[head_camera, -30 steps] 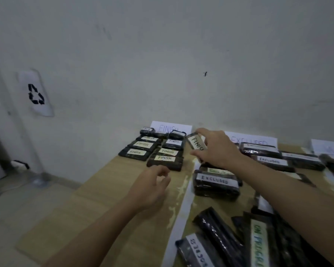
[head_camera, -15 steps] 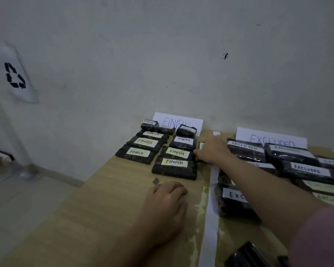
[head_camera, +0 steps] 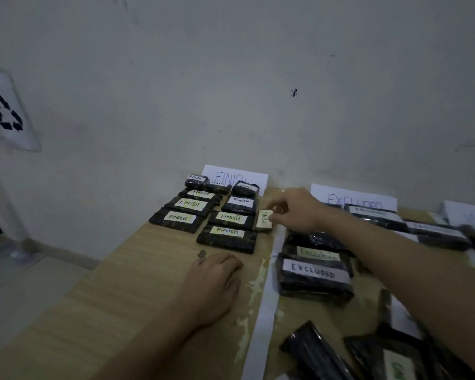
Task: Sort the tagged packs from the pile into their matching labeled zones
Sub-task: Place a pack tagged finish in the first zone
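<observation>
A small black pack tagged FINISH (head_camera: 263,220) lies on the table (head_camera: 137,292) at the right edge of the FINISH rows (head_camera: 203,212), its tag turned sideways. My right hand (head_camera: 296,212) hovers just right of it, fingers loosely bent, fingertips at its right edge. I cannot tell whether they still touch it. Nearer me, my left hand (head_camera: 211,283) rests palm down on the wood and holds nothing. White FINISH sign (head_camera: 236,175) and EXCLUDED sign (head_camera: 354,197) lean on the wall. Packs tagged EXCLUDED (head_camera: 313,272) lie under my right forearm.
A white paper strip (head_camera: 269,311) divides the two zones. The unsorted pile of black packs (head_camera: 368,355) sits at the bottom right. More packs and a third sign (head_camera: 466,215) are at the far right. The table's left edge drops to the floor.
My right hand carried the FINISH pack to the right edge of the FINISH rows, set it down and drew back a little. My left hand lowered onto the table.
</observation>
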Motion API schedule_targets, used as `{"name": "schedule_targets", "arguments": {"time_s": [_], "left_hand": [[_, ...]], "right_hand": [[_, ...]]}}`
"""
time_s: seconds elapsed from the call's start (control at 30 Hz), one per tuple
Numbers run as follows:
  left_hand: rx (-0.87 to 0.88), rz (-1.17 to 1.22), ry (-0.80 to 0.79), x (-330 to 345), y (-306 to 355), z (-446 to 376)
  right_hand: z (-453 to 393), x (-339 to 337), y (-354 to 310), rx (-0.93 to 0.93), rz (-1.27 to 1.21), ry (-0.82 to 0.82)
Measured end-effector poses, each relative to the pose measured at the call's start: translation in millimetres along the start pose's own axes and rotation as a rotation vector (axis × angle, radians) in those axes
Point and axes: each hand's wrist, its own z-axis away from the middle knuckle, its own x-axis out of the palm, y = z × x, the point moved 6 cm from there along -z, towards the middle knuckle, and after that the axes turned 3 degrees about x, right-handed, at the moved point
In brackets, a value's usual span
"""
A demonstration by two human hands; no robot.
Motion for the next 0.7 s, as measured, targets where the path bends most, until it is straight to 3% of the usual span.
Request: {"name": "schedule_targets", "arguments": {"time_s": [0.27, 0.53, 0.7], "left_hand": [[0.115, 0.141, 0.095, -44, 76, -15], [0.331, 0.179, 0.06, -50, 194, -16], [0.449, 0.206, 0.042, -45, 252, -14]], "right_hand": [[116, -51, 1, -0.143, 0.102, -0.042], [236, -90, 39, -0.081, 0.13, -0.019], [298, -96, 54, 0.084, 0.205, 0.083]]}}
